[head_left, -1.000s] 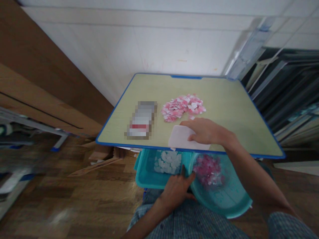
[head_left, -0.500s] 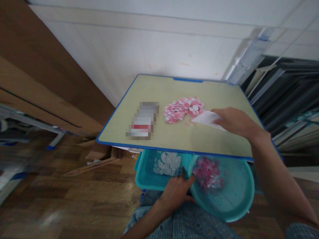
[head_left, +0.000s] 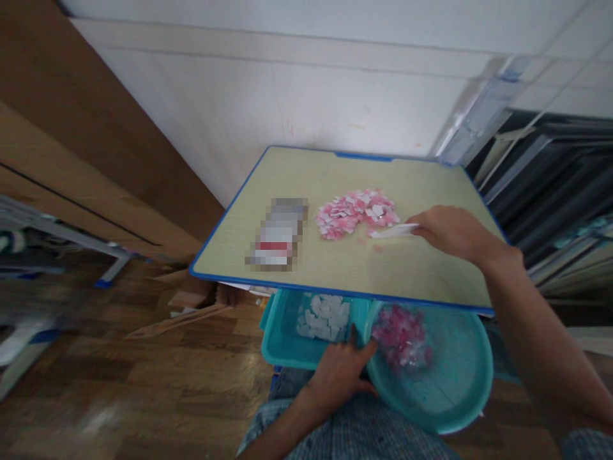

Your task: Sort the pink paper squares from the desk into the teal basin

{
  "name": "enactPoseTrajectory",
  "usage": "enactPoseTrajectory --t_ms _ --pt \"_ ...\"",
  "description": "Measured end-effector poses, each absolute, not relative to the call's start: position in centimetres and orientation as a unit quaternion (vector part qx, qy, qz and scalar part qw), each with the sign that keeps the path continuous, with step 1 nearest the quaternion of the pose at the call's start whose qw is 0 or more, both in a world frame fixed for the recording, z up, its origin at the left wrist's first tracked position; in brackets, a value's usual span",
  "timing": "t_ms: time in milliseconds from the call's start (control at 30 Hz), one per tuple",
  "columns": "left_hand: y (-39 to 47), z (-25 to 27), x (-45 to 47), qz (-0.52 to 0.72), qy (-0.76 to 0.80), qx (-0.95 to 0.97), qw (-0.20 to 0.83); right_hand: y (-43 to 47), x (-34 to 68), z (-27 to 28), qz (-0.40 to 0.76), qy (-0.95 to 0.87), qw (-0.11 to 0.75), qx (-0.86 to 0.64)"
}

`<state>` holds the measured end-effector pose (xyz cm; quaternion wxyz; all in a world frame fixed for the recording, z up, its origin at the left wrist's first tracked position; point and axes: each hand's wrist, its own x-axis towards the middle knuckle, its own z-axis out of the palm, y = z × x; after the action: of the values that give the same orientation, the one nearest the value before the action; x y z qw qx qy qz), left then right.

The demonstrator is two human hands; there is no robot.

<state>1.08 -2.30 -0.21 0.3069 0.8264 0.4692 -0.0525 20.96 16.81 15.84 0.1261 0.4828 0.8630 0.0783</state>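
Note:
My right hand (head_left: 445,231) is closed on a thin white sheet piece (head_left: 395,231), like stiff paper or card. Its far edge points at a heap of small pink-and-white flakes (head_left: 347,214) on a pale folding table (head_left: 306,172) with blue edging. A few pink crumbs lie beside the sheet. Lower down, my left hand (head_left: 340,370) rests with fingers spread over the adjoining rims of a teal rectangular bin (head_left: 282,348) and a round teal basin (head_left: 467,409). White flat pieces (head_left: 325,317) lie in the bin; pink pieces, some in clear wrap (head_left: 402,335), in the basin.
A blurred-out phone-like object (head_left: 278,235) lies on the table's left part. Behind stands a white wall (head_left: 287,96). Dark flat panels (head_left: 565,153) are stacked at right. Cardboard (head_left: 96,185) and a metal frame (head_left: 62,223) are at left, over a wooden floor (head_left: 191,377).
The white sheet has tilted and now shows nearly edge-on, its tip slightly apart from the heap, with pink crumbs visible near it. The left hand has stayed put; the view has shifted slightly.

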Motion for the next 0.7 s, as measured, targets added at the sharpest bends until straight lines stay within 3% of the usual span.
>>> enactPoseTrajectory --t_ms 400,700 --pt "-2.3 -0.2 1.0 -0.055 0.478 0.816 0.32 16.1 19.2 16.5 0.133 0.866 0.121 0.466" --pt "-2.3 -0.2 1.1 -0.056 0.479 0.817 0.318 16.1 19.0 15.9 0.104 0.879 0.107 0.452"
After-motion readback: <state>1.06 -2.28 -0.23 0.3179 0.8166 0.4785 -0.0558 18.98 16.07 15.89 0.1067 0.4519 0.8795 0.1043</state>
